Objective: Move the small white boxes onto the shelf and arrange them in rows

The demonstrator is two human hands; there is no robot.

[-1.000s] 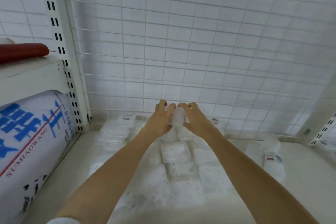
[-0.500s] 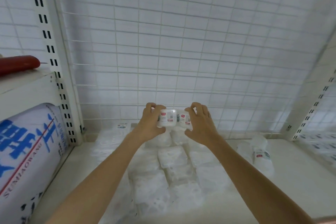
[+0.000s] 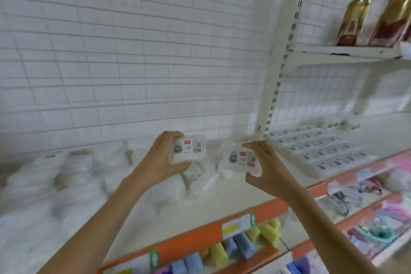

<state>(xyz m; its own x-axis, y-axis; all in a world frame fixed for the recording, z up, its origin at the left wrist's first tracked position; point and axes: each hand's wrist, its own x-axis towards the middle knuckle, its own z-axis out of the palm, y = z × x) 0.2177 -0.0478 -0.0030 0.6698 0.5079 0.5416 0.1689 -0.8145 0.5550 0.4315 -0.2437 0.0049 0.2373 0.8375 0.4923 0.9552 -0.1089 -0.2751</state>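
Note:
My left hand (image 3: 161, 159) grips a small white box (image 3: 188, 148) with a printed label, held up above the shelf. My right hand (image 3: 265, 168) grips a second small white box (image 3: 242, 159) at about the same height, a little to the right. Both boxes face me and are apart from each other. Below and behind them lies a blurred pile of white packets (image 3: 73, 176) on the white shelf (image 3: 200, 209). On the neighbouring shelf to the right, several small white boxes (image 3: 318, 149) lie flat in neat rows.
A white slotted upright (image 3: 280, 69) divides the two shelf bays, with wire mesh behind. Gold and red bags (image 3: 353, 22) stand on an upper right shelf. An orange price rail (image 3: 211, 233) edges the shelf; coloured items fill the lower shelves.
Both hands lifted a box each off the pile and drew apart. The view swung right, bringing the neighbouring bay with its rows of boxes into sight.

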